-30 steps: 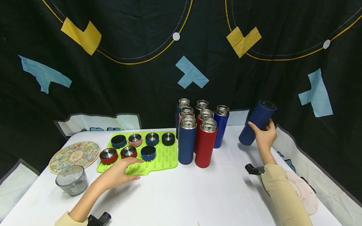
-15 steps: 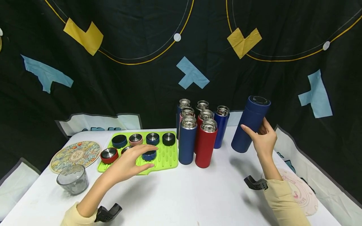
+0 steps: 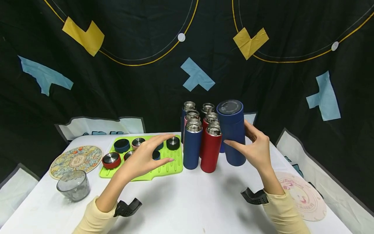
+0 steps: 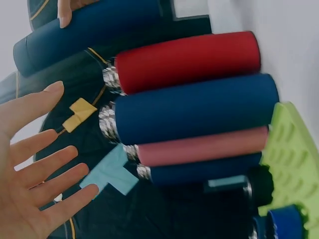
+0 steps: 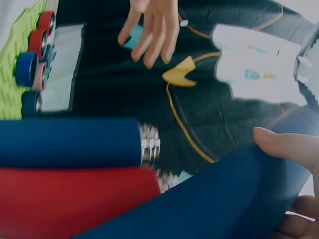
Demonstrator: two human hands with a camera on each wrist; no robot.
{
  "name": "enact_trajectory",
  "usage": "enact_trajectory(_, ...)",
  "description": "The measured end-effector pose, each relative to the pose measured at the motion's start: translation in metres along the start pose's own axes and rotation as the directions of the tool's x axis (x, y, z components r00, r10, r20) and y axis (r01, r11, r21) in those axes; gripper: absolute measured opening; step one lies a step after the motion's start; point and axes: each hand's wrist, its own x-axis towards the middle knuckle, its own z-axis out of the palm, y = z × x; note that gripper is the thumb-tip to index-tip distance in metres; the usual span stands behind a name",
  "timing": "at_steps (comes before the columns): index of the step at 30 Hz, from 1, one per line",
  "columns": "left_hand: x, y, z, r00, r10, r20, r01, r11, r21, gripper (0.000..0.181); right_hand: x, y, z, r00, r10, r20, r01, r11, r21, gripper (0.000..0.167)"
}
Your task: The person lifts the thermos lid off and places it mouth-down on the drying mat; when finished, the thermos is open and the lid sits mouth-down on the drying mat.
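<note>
My right hand (image 3: 258, 148) grips a lidded dark blue thermos bottle (image 3: 233, 130) round its side, held above the table and leaning slightly. It partly covers a brighter blue bottle behind it. Just left of it stand several lidless bottles with bare steel necks, among them a red bottle (image 3: 211, 152), a blue bottle (image 3: 192, 149) and a pink bottle (image 4: 204, 147). My left hand (image 3: 140, 162) hovers over the green mat (image 3: 172, 168), thumb and fingers apart, holding nothing. On that mat lie several bottle lids, including a red lid (image 3: 111, 160) and a black lid (image 3: 173, 143), some hidden by the hand.
A clear glass bowl (image 3: 74, 186) stands at the left, before a patterned round mat (image 3: 76, 161). Another round mat, pale pink (image 3: 302, 196), lies at the right by my forearm. A dark curtain (image 3: 140, 91) hangs behind the white table (image 3: 187, 201).
My right hand has brought the lidded blue bottle leftward to the standing bottles and tilted it more upright. My left hand has risen and moved right over the green mat, fingers still apart.
</note>
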Motion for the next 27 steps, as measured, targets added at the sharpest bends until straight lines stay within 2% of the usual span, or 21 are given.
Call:
enact_trajectory(4,0.007,0.009,0.001,0.999,0.019,-0.044,-0.020,0.999,-0.029,0.082,-0.003,-0.016,0.013,0.994,-0.095,0.049,0.094,0.995,0.016,0.073)
enact_trajectory(9,0.008,0.017,-0.001,0.994,0.016,-0.104,-0.024,0.997,-0.079,0.087,-0.008,-0.002,0.027,0.980,-0.171,0.096,0.173,0.985,-0.007,0.078)
enact_trajectory(13,0.006,0.021,-0.002,0.993,0.010,-0.114,-0.019,0.996,-0.082,0.089,-0.012,0.003,0.033,0.963,-0.229,0.146,0.234,0.972,-0.021,0.079)
enact_trajectory(20,0.004,0.031,-0.005,0.991,0.059,-0.120,-0.068,0.995,-0.067,0.097,-0.019,-0.006,0.037,0.914,-0.316,0.254,0.328,0.945,-0.005,0.078)
enact_trajectory(27,0.001,0.040,-0.010,0.984,0.151,-0.097,-0.160,0.982,-0.098,0.102,-0.026,-0.017,0.043,0.861,-0.350,0.370,0.387,0.922,-0.028,0.080)
